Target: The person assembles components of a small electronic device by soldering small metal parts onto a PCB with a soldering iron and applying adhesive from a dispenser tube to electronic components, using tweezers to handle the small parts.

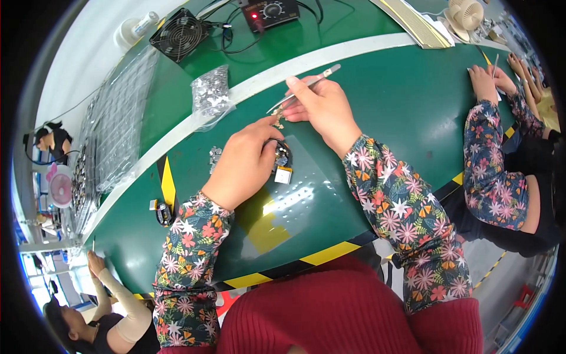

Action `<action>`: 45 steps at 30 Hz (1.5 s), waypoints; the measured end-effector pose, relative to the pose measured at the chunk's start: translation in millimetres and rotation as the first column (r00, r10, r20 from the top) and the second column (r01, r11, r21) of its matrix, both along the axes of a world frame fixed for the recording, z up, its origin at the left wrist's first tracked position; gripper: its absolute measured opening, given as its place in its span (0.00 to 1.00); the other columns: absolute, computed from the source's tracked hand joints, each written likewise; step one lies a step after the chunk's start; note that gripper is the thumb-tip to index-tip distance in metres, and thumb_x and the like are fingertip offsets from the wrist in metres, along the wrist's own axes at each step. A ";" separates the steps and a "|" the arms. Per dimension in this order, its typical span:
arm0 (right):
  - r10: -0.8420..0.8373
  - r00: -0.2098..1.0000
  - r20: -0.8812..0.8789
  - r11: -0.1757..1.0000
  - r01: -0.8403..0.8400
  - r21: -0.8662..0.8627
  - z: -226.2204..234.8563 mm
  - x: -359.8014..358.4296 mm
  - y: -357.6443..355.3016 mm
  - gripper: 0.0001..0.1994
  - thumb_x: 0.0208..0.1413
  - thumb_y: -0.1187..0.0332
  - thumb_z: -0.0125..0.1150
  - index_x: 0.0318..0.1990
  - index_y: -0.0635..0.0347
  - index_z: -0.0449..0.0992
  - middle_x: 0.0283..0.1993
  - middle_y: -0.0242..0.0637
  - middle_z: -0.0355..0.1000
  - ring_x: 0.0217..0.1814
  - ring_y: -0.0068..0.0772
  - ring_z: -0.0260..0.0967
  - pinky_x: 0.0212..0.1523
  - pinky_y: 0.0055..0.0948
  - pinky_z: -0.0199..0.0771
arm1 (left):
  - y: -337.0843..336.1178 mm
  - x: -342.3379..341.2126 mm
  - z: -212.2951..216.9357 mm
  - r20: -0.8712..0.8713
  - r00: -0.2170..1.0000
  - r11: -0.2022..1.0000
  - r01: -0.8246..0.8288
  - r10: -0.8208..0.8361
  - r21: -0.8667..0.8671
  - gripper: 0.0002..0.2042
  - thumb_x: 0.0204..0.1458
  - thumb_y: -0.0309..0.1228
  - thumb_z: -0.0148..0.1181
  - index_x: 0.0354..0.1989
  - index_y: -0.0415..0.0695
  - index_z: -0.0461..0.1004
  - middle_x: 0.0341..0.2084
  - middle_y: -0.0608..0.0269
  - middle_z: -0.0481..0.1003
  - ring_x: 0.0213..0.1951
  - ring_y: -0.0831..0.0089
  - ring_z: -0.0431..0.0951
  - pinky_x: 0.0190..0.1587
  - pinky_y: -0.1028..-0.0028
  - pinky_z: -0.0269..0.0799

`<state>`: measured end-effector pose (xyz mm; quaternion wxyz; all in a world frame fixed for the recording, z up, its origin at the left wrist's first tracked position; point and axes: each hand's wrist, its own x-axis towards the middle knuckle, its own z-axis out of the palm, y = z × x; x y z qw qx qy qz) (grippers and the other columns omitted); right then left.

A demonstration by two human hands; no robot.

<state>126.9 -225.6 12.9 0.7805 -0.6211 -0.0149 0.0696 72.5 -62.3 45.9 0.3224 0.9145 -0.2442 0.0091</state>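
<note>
A pair of metal tweezers point(323, 75) is gripped in my right hand point(327, 109), its points angled down to the left. Under the tips lie small yellowish pieces point(279, 118), close to the fingers of both hands. My left hand point(244, 159) is closed at the edge of a round black part point(283, 154), thumb and forefinger around its left side. Attached to that part is a small silver-white battery point(283, 175). Both rest over a clear plastic sheet point(312, 203) on the green bench. My left palm and fingers partly hide the round part.
A bag of small metal parts point(211, 94) lies beyond my left hand. Another round part point(164, 213) sits at left. Clear trays point(118, 118), a black fan point(179, 35) and a control box point(271, 12) stand farther back. Co-workers' hands point(484, 82) are at right.
</note>
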 end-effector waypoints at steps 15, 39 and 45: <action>-0.160 0.979 0.125 0.987 0.154 0.051 14.3 3.3 -12.7 0.19 0.57 0.58 0.53 0.27 0.69 0.71 0.24 0.39 0.72 0.23 0.25 0.72 0.24 0.21 0.74 | -9.2 7.9 17.5 -0.088 0.996 0.993 0.043 -0.033 0.112 0.08 0.47 0.23 0.48 0.34 0.34 0.71 0.45 0.43 0.71 0.42 0.47 0.72 0.46 0.63 0.67; 0.619 0.379 0.688 0.114 -0.910 0.399 123.1 -98.6 -8.4 0.17 0.60 0.68 0.42 0.22 0.65 0.71 0.40 0.71 0.68 0.18 0.33 0.65 0.21 0.22 0.66 | 23.9 -2.2 21.4 -0.581 0.814 0.867 -0.290 0.001 -0.405 0.06 0.52 0.21 0.47 0.35 0.37 0.71 0.50 0.55 0.70 0.41 0.72 0.74 0.42 0.73 0.69; 0.611 0.310 0.728 0.214 -0.951 0.225 106.6 -84.1 -29.6 0.14 0.61 0.66 0.43 0.29 0.67 0.71 0.40 0.57 0.71 0.35 0.50 0.70 0.38 0.37 0.71 | 6.9 1.8 -10.5 0.051 0.998 0.995 0.035 -0.030 -0.095 0.04 0.47 0.19 0.50 0.31 0.36 0.69 0.47 0.47 0.70 0.43 0.51 0.72 0.46 0.64 0.69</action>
